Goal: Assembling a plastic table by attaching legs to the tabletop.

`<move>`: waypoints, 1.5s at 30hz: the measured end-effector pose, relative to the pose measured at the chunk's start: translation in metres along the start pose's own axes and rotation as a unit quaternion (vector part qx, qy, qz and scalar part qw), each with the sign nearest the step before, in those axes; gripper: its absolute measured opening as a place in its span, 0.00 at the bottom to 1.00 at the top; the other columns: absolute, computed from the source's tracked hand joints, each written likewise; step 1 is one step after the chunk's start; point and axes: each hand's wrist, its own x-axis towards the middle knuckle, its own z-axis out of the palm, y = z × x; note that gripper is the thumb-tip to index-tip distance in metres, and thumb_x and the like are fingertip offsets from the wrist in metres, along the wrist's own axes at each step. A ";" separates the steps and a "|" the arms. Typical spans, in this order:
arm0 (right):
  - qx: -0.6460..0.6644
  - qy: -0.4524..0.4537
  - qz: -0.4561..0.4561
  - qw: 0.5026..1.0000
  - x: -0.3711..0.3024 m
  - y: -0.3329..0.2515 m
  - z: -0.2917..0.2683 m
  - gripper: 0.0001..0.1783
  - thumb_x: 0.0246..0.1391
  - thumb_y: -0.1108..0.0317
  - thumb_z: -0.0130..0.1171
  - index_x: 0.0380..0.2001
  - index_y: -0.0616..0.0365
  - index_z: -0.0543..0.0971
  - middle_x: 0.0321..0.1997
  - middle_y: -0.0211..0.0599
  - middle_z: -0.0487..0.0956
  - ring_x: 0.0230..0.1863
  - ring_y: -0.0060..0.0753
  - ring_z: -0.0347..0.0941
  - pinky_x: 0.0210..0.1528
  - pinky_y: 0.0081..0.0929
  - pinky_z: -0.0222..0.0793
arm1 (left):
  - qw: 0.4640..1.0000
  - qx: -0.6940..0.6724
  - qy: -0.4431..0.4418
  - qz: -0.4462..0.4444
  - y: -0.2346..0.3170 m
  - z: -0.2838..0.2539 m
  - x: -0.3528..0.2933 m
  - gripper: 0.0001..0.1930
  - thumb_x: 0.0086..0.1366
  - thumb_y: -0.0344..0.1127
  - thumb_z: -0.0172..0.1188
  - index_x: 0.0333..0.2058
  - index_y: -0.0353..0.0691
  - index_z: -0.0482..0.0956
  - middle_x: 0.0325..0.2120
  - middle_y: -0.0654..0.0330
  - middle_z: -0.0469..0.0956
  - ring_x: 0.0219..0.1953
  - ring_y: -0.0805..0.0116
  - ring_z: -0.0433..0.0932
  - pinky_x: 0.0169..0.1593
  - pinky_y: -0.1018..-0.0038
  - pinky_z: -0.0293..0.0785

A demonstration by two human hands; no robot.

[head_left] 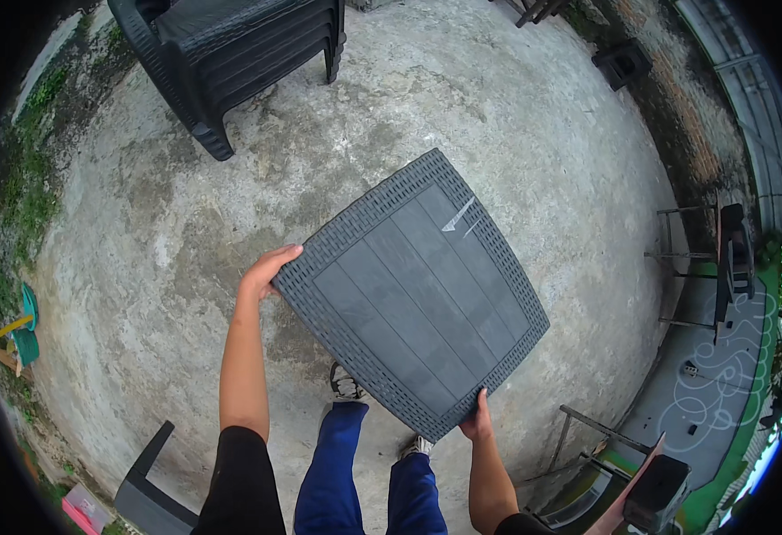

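Observation:
A dark grey square tabletop (427, 290) with a woven-pattern border and plank-like middle is held up in front of me, turned at an angle. My left hand (271, 270) grips its left corner, thumb on the top face and fingers hidden beneath. At the near right edge my right hand (477, 421) holds on, its thumb on the rim and the other fingers mostly hidden under the board. A torn strip of clear tape (456, 217) sticks to the surface near the far right border. Whatever is under the tabletop cannot be seen.
Stacked black woven-pattern chairs (239, 53) stand at the far left on worn concrete (320, 178). A dark chair part (152, 486) is at the near left. Metal-framed tables (609, 437) line the right side. A black block-shaped object (623, 62) lies by the far right wall.

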 end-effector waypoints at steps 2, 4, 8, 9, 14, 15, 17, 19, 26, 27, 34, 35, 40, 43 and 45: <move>0.092 -0.040 -0.035 0.994 0.004 0.012 0.029 0.47 0.57 0.34 0.50 0.66 0.61 0.59 0.68 0.44 0.65 0.68 0.51 0.59 0.69 0.51 0.53 | 0.999 -0.039 -0.034 0.011 -0.013 -0.018 0.005 0.34 0.63 0.55 0.59 0.60 0.38 0.69 0.51 0.53 0.76 0.51 0.61 0.77 0.47 0.62 0.78; 0.119 -0.050 -0.044 0.991 0.002 0.013 0.024 0.46 0.57 0.35 0.51 0.66 0.60 0.60 0.68 0.44 0.65 0.67 0.51 0.60 0.68 0.52 0.54 | 0.998 -0.026 -0.038 0.045 -0.025 -0.014 0.011 0.32 0.63 0.51 0.62 0.60 0.38 0.69 0.49 0.55 0.78 0.48 0.65 0.79 0.45 0.66 0.79; 0.169 -0.025 -0.052 0.984 0.009 0.016 0.034 0.43 0.56 0.39 0.56 0.64 0.60 0.64 0.65 0.47 0.68 0.64 0.51 0.64 0.66 0.53 0.57 | 0.995 -0.024 -0.008 0.097 -0.034 -0.019 0.008 0.29 0.61 0.43 0.64 0.57 0.33 0.72 0.46 0.55 0.79 0.44 0.67 0.80 0.45 0.71 0.78; 0.183 -0.011 -0.064 0.981 0.010 0.013 0.037 0.43 0.55 0.40 0.57 0.63 0.61 0.65 0.64 0.47 0.69 0.63 0.51 0.66 0.65 0.52 0.59 | 0.993 -0.036 -0.001 0.111 -0.027 -0.016 0.007 0.27 0.61 0.41 0.65 0.55 0.31 0.74 0.45 0.55 0.80 0.43 0.67 0.80 0.46 0.72 0.77; 0.209 0.023 -0.058 0.976 0.014 0.006 0.062 0.37 0.54 0.42 0.60 0.58 0.59 0.70 0.58 0.43 0.75 0.56 0.47 0.72 0.61 0.50 0.65 | 0.992 -0.008 -0.013 0.126 0.013 -0.041 0.003 0.25 0.61 0.40 0.65 0.52 0.29 0.76 0.42 0.54 0.81 0.41 0.67 0.81 0.44 0.71 0.78; 0.218 0.020 -0.060 0.974 0.019 0.008 0.074 0.37 0.54 0.42 0.60 0.58 0.59 0.70 0.58 0.43 0.75 0.56 0.47 0.72 0.61 0.50 0.65 | 0.993 -0.008 0.013 0.114 0.019 -0.051 0.001 0.26 0.60 0.39 0.65 0.53 0.29 0.75 0.42 0.54 0.81 0.40 0.67 0.81 0.43 0.71 0.78; 0.223 -0.005 -0.107 0.969 0.028 0.003 0.089 0.35 0.56 0.47 0.60 0.58 0.62 0.69 0.56 0.45 0.76 0.54 0.46 0.74 0.59 0.46 0.68 | 0.993 0.005 0.016 0.115 0.021 -0.071 0.005 0.25 0.61 0.40 0.65 0.53 0.30 0.75 0.42 0.54 0.81 0.40 0.67 0.81 0.42 0.69 0.79; 0.243 -0.026 -0.094 0.965 0.027 0.008 0.088 0.35 0.56 0.48 0.61 0.58 0.62 0.69 0.55 0.43 0.76 0.54 0.43 0.74 0.58 0.45 0.69 | 0.996 -0.038 -0.009 0.075 0.009 -0.081 0.009 0.27 0.61 0.41 0.64 0.56 0.31 0.73 0.43 0.53 0.81 0.41 0.65 0.81 0.43 0.67 0.79; -0.129 0.073 0.019 0.989 -0.006 -0.019 0.105 0.52 0.47 0.33 0.61 0.62 0.64 0.65 0.56 0.47 0.76 0.55 0.47 0.73 0.60 0.45 0.65 | 0.902 0.264 0.332 0.084 0.016 -0.102 -0.023 0.34 0.58 0.37 0.66 0.60 0.28 0.65 0.61 0.42 0.64 0.62 0.49 0.66 0.58 0.62 0.70; -0.106 0.102 0.004 0.989 -0.011 -0.018 0.090 0.52 0.47 0.33 0.61 0.62 0.64 0.65 0.56 0.47 0.76 0.55 0.47 0.73 0.60 0.45 0.65 | 0.846 0.366 0.379 0.086 0.015 -0.072 -0.019 0.35 0.58 0.34 0.65 0.62 0.28 0.62 0.64 0.42 0.59 0.64 0.47 0.61 0.60 0.61 0.69; -0.507 0.024 -0.166 0.845 -0.103 -0.022 0.036 0.35 0.51 0.45 0.58 0.55 0.61 0.74 0.47 0.47 0.81 0.51 0.49 0.77 0.55 0.36 0.70 | 0.758 0.601 0.233 0.096 -0.042 0.202 -0.126 0.35 0.59 0.28 0.60 0.64 0.32 0.56 0.70 0.46 0.39 0.70 0.46 0.48 0.63 0.56 0.66; -0.511 -0.002 -0.174 0.842 -0.124 -0.022 0.029 0.33 0.52 0.46 0.57 0.55 0.59 0.75 0.46 0.46 0.82 0.50 0.50 0.77 0.54 0.37 0.71 | 0.760 0.615 0.179 0.109 -0.066 0.235 -0.144 0.36 0.59 0.29 0.60 0.64 0.31 0.56 0.70 0.44 0.38 0.69 0.44 0.49 0.63 0.57 0.65; -0.479 -0.025 -0.210 0.852 -0.193 -0.014 -0.063 0.30 0.52 0.48 0.56 0.53 0.58 0.76 0.45 0.45 0.83 0.48 0.50 0.78 0.52 0.39 0.72 | 0.724 0.657 -0.118 0.174 -0.179 0.412 -0.230 0.33 0.52 0.37 0.65 0.57 0.30 0.69 0.67 0.34 0.46 0.67 0.41 0.56 0.65 0.61 0.61; -0.474 -0.004 -0.177 0.863 -0.213 0.008 -0.149 0.29 0.51 0.49 0.56 0.52 0.56 0.77 0.45 0.46 0.82 0.48 0.49 0.78 0.52 0.39 0.72 | 0.688 0.669 -0.181 0.216 -0.219 0.502 -0.266 0.30 0.51 0.40 0.65 0.54 0.36 0.74 0.67 0.35 0.49 0.61 0.43 0.66 0.61 0.62 0.66; -0.478 0.019 -0.130 0.868 -0.216 0.028 -0.220 0.29 0.50 0.47 0.55 0.51 0.55 0.78 0.46 0.46 0.82 0.50 0.49 0.77 0.53 0.39 0.71 | 0.676 0.675 -0.211 0.205 -0.233 0.559 -0.282 0.30 0.49 0.44 0.66 0.53 0.42 0.77 0.66 0.33 0.50 0.60 0.41 0.67 0.62 0.62 0.66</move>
